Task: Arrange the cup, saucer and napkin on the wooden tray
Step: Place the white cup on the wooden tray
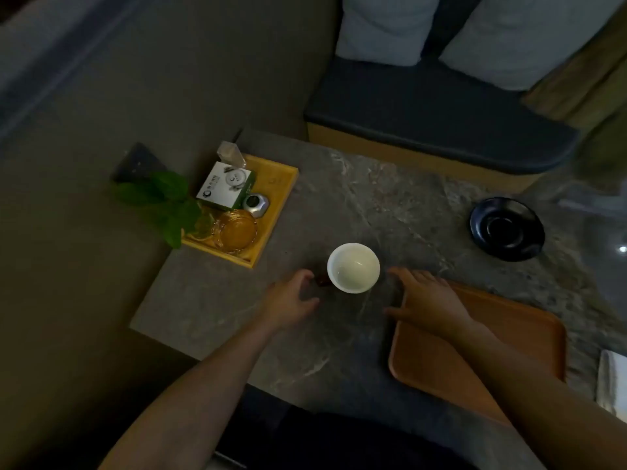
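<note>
The cup [353,267] stands between both open, empty grips, its handle toward the left grip [292,297], nearer than the right grip [428,298].

2 bare forearms, no sleeves; left hand [291,296], right hand [429,298]

A: Dim room, everything muddy and soft; the desk [339,212] shows only faint sheen.

B: The white cup [353,268] is the brightest spot (slightly glowing). One glare speck sits at the right edge.

A: Edges bend and smear, and the cushions [386,28] up top are blurred.
</note>
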A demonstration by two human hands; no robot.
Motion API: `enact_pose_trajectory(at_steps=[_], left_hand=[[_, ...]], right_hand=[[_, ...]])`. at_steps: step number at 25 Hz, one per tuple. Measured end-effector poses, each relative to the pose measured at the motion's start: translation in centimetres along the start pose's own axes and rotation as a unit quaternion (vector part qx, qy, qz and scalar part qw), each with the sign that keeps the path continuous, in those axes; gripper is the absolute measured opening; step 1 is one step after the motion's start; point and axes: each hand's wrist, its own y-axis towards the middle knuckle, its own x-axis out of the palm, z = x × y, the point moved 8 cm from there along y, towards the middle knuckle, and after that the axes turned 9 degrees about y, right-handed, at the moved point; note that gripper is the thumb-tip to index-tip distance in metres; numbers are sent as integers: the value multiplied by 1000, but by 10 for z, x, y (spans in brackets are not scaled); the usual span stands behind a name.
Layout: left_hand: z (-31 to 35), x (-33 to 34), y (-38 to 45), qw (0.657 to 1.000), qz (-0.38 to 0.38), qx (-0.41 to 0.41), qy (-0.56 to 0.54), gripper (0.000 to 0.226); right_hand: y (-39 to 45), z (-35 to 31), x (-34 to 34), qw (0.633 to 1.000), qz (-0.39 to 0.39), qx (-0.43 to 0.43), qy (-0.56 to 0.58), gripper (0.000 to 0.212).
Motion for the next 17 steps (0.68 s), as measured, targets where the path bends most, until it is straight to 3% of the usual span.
enact_pose_trajectory(at_steps=[5,9,17], left_hand=[[1,6,22,1000,2,21,6,40],[-1,11,24,998,-4,11,-57,23],[-2,16,28,992,-7,9,-125,21]], right_hand=[[29,-11,8,999,-22,8,37,91],[42,-12,13,989,5,15,149,91],[55,-4,28,963,-8,41,268,94]])
